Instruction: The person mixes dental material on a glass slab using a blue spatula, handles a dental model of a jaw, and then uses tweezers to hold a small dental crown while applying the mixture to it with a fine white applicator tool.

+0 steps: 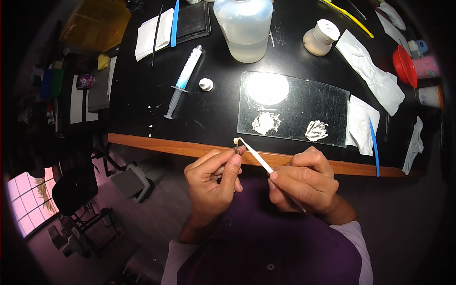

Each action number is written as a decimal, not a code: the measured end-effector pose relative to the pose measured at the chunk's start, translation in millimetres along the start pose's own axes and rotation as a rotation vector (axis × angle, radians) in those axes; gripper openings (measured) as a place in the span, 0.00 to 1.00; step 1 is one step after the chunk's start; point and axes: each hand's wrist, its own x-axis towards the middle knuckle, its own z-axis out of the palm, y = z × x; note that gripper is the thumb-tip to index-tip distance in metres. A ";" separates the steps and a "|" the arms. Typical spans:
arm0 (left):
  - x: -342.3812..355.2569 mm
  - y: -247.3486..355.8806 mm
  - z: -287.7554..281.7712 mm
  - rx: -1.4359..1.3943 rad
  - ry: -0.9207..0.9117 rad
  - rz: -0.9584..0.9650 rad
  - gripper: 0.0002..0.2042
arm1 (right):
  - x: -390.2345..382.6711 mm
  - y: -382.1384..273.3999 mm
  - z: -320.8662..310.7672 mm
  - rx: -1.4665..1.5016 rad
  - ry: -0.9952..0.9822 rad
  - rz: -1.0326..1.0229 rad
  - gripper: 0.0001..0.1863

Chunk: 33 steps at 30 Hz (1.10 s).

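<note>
My left hand (pixel 209 179) is closed, pinching slim metal tweezers (pixel 237 149) upright near the table's front edge. At their tip sits a small cream-coloured, tooth-like piece (pixel 235 140). My right hand (pixel 306 183) grips a thin white applicator stick (pixel 257 158) like a pen. Its bent tip meets the small piece or lies right beside it; I cannot tell which. Just beyond my hands lies a scratched glass slab (pixel 297 97). Two smeared mounds of white paste rest along its near side, a left mound (pixel 266 123) and a right mound (pixel 317 130).
A large translucent bottle (pixel 244 35) stands behind the slab. Left of it lie a syringe (pixel 184 80) and a small white cap (pixel 206 84). A lidded jar (pixel 321 38), crumpled tissue (pixel 370 71) and a blue spatula (pixel 374 145) are at the right. Wooden edging (pixel 156 144) borders the table.
</note>
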 end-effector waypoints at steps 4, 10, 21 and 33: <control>1.1 3.1 1.8 0.027 0.001 0.001 0.09 | -1.9 -0.3 -1.2 -0.010 -0.019 -0.005 0.16; 2.2 5.8 2.2 0.019 -0.006 -0.001 0.08 | -3.1 -0.6 -3.5 -0.004 -0.040 -0.013 0.16; 2.6 4.4 2.9 0.007 -0.008 -0.009 0.07 | -6.3 1.1 -3.7 -0.030 -0.028 -0.039 0.14; 2.2 2.8 2.0 0.022 -0.012 -0.002 0.08 | -3.9 0.7 -3.8 -0.027 -0.043 -0.037 0.12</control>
